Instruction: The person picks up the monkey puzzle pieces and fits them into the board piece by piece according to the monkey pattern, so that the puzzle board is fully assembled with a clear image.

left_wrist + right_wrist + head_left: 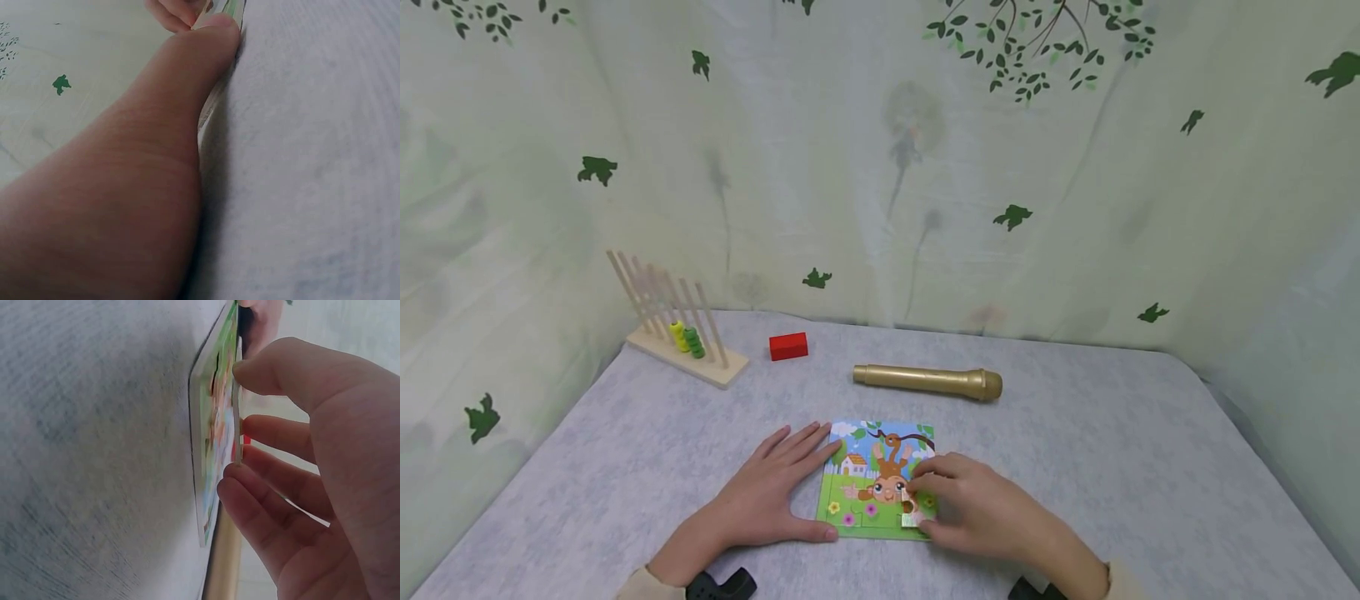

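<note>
A square jigsaw puzzle (841,532) with a picture of a monkey hanging from a branch lies flat on the table. My right hand (981,510) pinches a puzzle piece (910,520) between thumb and fingers over the puzzle's lower right part. Seen edge-on in the right wrist view, that thin piece (237,403) stands slightly off the board (199,425). My left hand (767,493) lies with fingers spread at the puzzle's left side, fingertips and thumb at its edge. In the left wrist view, the left thumb (181,69) hides most of the puzzle.
Behind the puzzle lies a gold toy microphone (921,379). Farther left are a red block (788,347) and a wooden peg stand (718,373) with yellow and green beads. A leaf-patterned curtain (850,167) rises behind the cloth-covered table (1150,467).
</note>
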Demonstrator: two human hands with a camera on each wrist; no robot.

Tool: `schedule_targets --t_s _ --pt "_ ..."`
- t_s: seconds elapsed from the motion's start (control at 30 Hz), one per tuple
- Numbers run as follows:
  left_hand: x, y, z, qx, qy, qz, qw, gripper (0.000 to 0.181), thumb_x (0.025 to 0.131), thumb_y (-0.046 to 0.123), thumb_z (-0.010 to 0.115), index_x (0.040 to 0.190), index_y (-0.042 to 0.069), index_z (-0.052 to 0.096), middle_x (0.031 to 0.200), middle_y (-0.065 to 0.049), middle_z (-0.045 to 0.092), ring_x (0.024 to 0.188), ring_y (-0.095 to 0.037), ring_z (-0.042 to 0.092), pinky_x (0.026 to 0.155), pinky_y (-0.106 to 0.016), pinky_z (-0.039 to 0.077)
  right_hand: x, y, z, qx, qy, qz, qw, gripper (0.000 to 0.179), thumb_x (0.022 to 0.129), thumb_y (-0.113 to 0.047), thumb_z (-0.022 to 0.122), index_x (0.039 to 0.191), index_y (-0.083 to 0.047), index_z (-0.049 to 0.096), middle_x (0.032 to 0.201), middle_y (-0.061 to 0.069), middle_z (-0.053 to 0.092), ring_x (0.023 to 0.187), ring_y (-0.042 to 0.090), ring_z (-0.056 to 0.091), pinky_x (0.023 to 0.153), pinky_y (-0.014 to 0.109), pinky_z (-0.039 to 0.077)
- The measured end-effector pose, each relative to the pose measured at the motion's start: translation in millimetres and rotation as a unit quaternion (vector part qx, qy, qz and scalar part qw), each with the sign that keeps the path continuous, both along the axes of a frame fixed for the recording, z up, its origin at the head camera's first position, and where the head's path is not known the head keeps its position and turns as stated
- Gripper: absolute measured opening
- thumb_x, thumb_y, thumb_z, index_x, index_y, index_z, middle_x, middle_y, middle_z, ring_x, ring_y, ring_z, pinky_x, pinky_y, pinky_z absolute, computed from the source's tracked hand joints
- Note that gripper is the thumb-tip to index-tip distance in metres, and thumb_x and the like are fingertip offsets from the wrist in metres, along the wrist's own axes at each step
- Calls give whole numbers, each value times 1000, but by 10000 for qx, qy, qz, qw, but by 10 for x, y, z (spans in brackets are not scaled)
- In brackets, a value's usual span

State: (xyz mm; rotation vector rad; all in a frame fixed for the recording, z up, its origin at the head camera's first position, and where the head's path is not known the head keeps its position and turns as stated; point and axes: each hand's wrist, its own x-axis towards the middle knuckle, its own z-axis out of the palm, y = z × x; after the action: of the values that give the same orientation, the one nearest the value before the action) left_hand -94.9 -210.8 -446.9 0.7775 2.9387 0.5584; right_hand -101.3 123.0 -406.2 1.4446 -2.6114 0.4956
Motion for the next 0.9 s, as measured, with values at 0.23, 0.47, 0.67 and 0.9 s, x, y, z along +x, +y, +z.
schedule_targets --t_s 0.23,0.47,0.67,0.9 --pt "-4 2 -5 -33 -51 12 10000 112 73 94 56 161 27 38 170 1 28 158 -26 22 127 -58 14 10 -39 -38 96 -90 -100 9999 29 91 -31 79 116 -17 75 120 -7 68 112 10 64 95 30 58" --pt "-2 0 -7 -56 -10 10 10000 112 73 94 56 161 27 38 170 1 28 158 -26 22 127 -58 15 9 -46 -76 167 -115 -122 9997 31 92 -32 78 118 -17 76 122 -7 68 112 11 63 94 30 58" --pt "1 -3 -11 -11 1 -8 10000 112 73 93 57 161 27 38 170 0 29 158 -26 23 127 -58 15 8 -43 -82 337 -297 -142 9989 30 98 -37 70 121 -19 76 125 -8 67 115 11 61 96 32 57" --pt "-1 -4 -10 35 -5 -16 10000 111 73 92 57 161 27 38 170 0 28 158 -26 23 127 -58 14 1 -35 -85 323 -357 -89 9988 29 101 -38 67 121 -19 76 124 -9 66 115 11 60 95 32 57"
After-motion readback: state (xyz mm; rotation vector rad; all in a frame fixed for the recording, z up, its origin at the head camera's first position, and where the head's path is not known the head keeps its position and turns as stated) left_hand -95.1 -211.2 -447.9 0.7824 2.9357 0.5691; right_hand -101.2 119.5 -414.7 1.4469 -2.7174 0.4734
